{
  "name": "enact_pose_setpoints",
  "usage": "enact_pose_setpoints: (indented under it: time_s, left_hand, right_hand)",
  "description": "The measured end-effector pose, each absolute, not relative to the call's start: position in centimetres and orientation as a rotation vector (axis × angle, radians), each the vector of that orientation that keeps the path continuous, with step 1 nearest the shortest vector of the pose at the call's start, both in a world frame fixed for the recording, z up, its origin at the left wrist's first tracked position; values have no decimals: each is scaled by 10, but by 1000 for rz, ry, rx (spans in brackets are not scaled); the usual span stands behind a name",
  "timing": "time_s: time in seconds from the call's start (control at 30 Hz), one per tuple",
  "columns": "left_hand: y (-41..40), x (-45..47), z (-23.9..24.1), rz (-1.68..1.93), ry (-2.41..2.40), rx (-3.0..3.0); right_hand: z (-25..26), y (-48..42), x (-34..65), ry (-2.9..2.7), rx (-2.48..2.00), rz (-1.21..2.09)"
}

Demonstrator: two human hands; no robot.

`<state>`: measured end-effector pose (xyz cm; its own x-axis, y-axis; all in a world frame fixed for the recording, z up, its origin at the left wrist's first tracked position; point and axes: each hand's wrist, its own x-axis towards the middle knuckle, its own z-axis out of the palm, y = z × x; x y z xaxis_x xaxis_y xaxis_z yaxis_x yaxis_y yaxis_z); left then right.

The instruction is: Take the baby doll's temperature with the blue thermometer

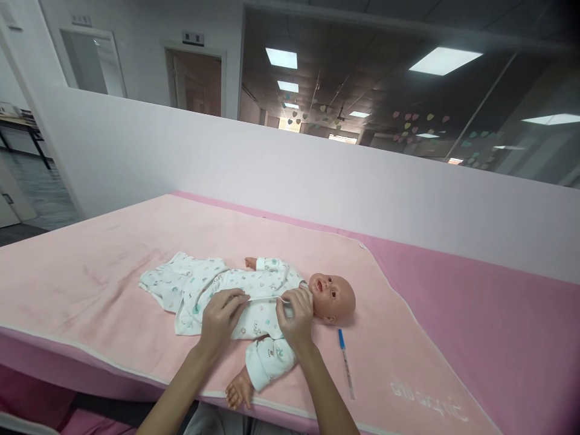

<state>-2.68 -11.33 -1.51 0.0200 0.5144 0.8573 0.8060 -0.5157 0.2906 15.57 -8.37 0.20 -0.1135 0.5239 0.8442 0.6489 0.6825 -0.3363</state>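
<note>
A baby doll point(333, 296) lies on its back on a pale pink blanket point(90, 272), head to the right, dressed in a white printed romper point(212, 284). My left hand point(221, 320) pinches one end of a thin white tie or string over the doll's chest. My right hand point(296, 317) pinches the other end beside the doll's neck. The string is stretched taut between both hands. One doll arm point(254, 368) in a sleeve hangs toward the near edge of the bed.
A thin thermometer-like stick with a blue cap point(346, 362) lies on the blanket right of my right forearm. A brighter pink mattress point(489, 326) extends to the right. A white partition wall point(290, 175) runs behind the bed.
</note>
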Motion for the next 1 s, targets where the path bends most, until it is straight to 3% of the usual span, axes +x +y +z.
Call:
enact_pose_setpoints:
  time_s: [0.27, 0.63, 0.83, 1.0]
  left_hand:
    - [-114, -19, -11, -1210, -1454, -2075]
    - [-110, -13, -16, -1208, -1537, -1958]
    - [-117, -21, -1, -1364, -1472, -2060]
    - [-88, -2, 37, -1553, -1391, -2203]
  right_hand:
    - [3, -84, 156, -1770, -954, -151]
    - [4, -85, 153, -1808, -995, -198]
    - [1, -139, 182, -1631, -1128, -382]
    - [-41, -186, 253, -1457, -1542, -531]
